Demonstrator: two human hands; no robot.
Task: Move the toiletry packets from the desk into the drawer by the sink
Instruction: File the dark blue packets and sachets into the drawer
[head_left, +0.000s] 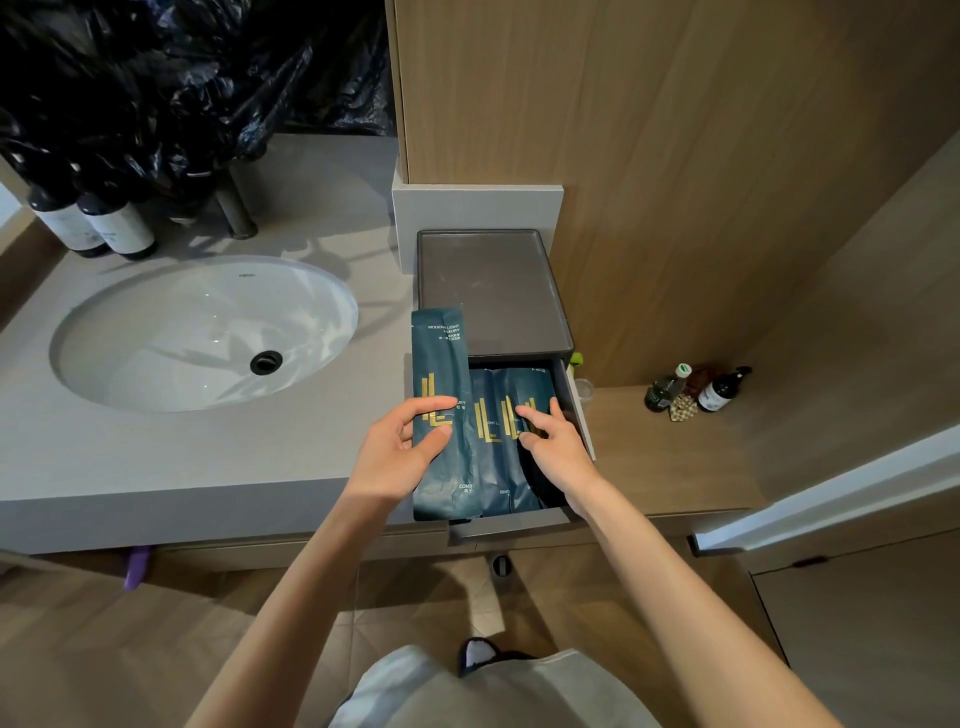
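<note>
Stowing step in hand, and late in the task by my judgement; the drawer (511, 526) beside the sink (156, 322) stands pulled out, several packets (493, 441) lying side by side in it. Left hand (400, 447) pinches the comb packet (439, 364) at the drawer's left edge, not yet laid in; right hand (553, 441) rests spread-fingered on the stowed packets, gripping nothing. Next: lower it into the left gap (little room). Legible: "MODERN LIGHT LUXURY", "COMB"; a neighbour begins "DENT".

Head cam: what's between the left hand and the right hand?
Head view: the comb packet that the left hand pinches, then a second packet lying in the open drawer, beside the right hand.
</note>
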